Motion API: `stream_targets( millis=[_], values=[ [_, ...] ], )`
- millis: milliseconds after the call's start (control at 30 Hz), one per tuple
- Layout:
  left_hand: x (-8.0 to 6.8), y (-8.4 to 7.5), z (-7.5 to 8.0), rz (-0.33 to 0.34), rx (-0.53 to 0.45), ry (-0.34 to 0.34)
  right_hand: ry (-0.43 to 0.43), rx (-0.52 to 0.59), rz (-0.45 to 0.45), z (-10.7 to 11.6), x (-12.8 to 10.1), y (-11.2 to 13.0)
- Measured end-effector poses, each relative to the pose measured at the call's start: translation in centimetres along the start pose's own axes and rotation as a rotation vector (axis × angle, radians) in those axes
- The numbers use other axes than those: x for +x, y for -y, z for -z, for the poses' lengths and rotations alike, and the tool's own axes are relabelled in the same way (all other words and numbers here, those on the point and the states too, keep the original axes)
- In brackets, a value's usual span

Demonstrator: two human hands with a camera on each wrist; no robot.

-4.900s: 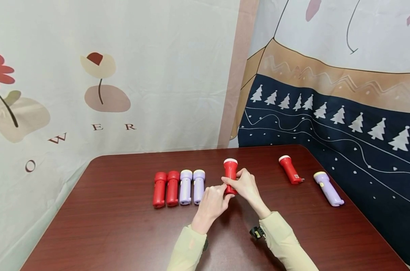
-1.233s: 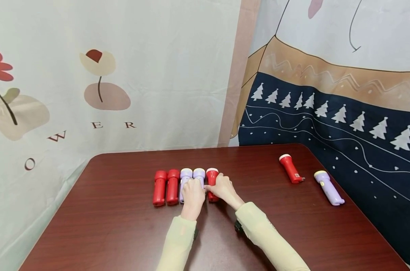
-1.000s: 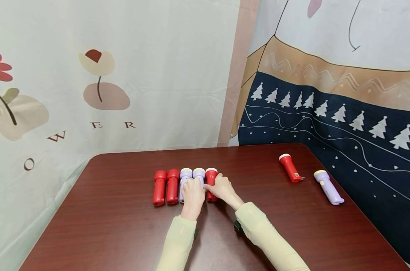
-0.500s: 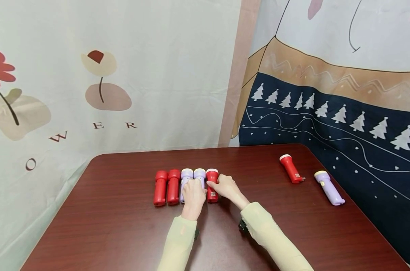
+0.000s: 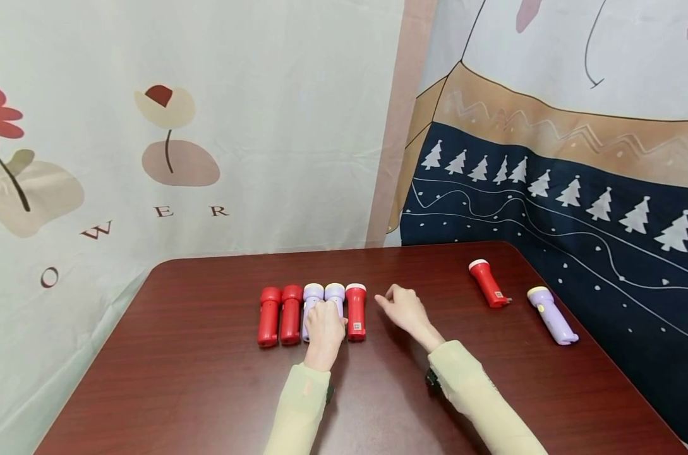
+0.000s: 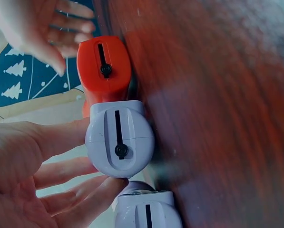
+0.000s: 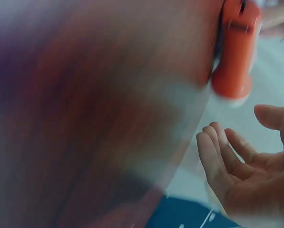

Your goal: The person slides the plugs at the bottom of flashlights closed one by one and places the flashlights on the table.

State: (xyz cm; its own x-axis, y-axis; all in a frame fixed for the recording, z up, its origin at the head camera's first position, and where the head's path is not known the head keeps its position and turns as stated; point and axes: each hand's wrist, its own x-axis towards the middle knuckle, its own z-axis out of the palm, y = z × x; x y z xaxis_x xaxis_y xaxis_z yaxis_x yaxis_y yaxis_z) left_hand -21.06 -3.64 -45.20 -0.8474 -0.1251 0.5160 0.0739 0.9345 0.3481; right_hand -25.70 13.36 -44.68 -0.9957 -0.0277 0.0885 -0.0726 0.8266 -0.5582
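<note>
A row of flashlights lies on the brown table. From the left come two red ones (image 5: 280,316), a purple one (image 5: 313,292), another purple one (image 5: 335,292), and a red one with a white rim (image 5: 356,313). My left hand (image 5: 324,328) covers the lower part of the purple pair. In the left wrist view its thumb and fingers grip the sides of the right-hand purple flashlight (image 6: 120,140), next to the red one. My right hand (image 5: 406,308) is just right of the row, apart from it, fingers loosely bent around nothing.
On the table's right side lie a separate red flashlight (image 5: 488,284) and a purple flashlight (image 5: 551,316), both slanted. A pale curtain (image 5: 281,126) hangs behind the table, and a dark blue printed cloth (image 5: 491,208) hangs at the right.
The white-rimmed red flashlight, earlier held in both hands, now lies at the row's right end. My right hand has let go and drawn away rightward; my left hand has moved onto the purple pair.
</note>
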Motion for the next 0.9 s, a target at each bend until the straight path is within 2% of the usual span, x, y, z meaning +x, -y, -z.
stream_targets(
  millis=[67,200,267,500,667,767,900],
  values=[
    [-0.1,0.3,-0.6,-0.014,0.011,-0.029,-0.031,-0.034,-0.009,1.1,0.4,-1.2],
    [0.0,0.2,-0.7,-0.004,0.008,-0.019,-0.108,-0.094,-0.005,3.2,1.3,-4.3],
    [0.1,-0.1,-0.1,0.017,-0.001,0.014,-0.156,-0.118,-0.003,4.1,1.8,-6.0],
    [0.2,-0.5,0.4,0.068,0.000,0.099,-0.312,-0.214,-0.004,7.2,2.7,-11.1],
    [0.1,-0.5,0.4,0.077,-0.025,0.112,-0.421,-0.325,-0.029,8.9,2.7,-13.9],
    [0.2,-0.5,0.4,0.078,-0.022,0.110,-0.398,-0.358,-0.069,9.6,2.6,-15.1],
    [0.2,-0.5,0.3,0.074,-0.018,0.106,-0.272,-0.350,-0.159,10.5,2.3,-16.1]
  ],
)
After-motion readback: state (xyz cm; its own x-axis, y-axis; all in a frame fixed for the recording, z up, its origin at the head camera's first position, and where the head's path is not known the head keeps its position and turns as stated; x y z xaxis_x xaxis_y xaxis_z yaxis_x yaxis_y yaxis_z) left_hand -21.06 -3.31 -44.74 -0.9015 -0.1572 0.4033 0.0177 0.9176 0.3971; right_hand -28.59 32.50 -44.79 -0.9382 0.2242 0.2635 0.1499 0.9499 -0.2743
